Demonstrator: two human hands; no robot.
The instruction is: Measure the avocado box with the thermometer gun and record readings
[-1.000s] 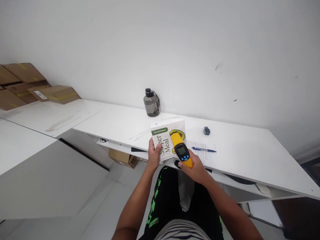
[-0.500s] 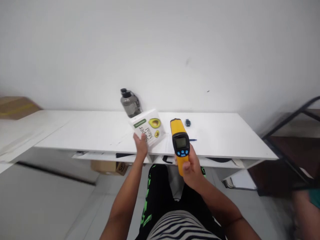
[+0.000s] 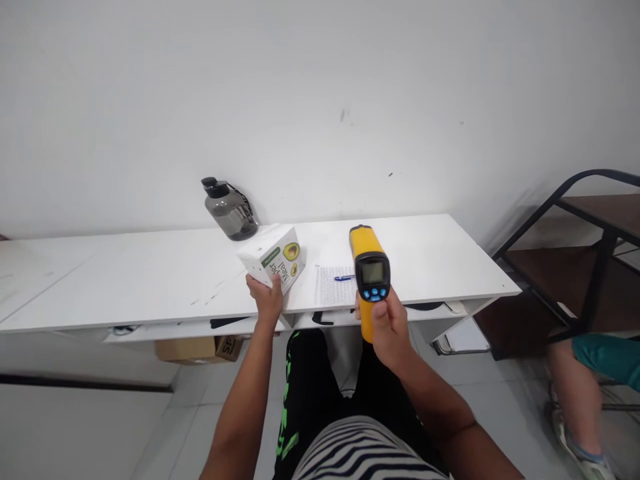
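Note:
My left hand (image 3: 267, 297) is closed on the lower edge of a white box (image 3: 273, 257) printed with avocados, which it holds tilted over the table. In my right hand (image 3: 390, 327) is a yellow and black infrared thermometer (image 3: 370, 273), gripped by its handle with its small screen and blue buttons facing me. Between the two hands lies a sheet of paper with writing (image 3: 333, 291). A blue pen (image 3: 344, 278) rests on the sheet, its right end close to the thermometer in view.
A grey water bottle (image 3: 230, 212) stands against the wall at the back of the white table (image 3: 125, 280). Below is a shelf with a cardboard box (image 3: 185, 348) under it. On the right are a dark metal frame (image 3: 555, 193) and another person's leg (image 3: 575, 393).
My view has swung right, shifting the table leftward. The box has turned to show more of its white side. The sheet shows more clearly, and the watch seen earlier is now out of sight.

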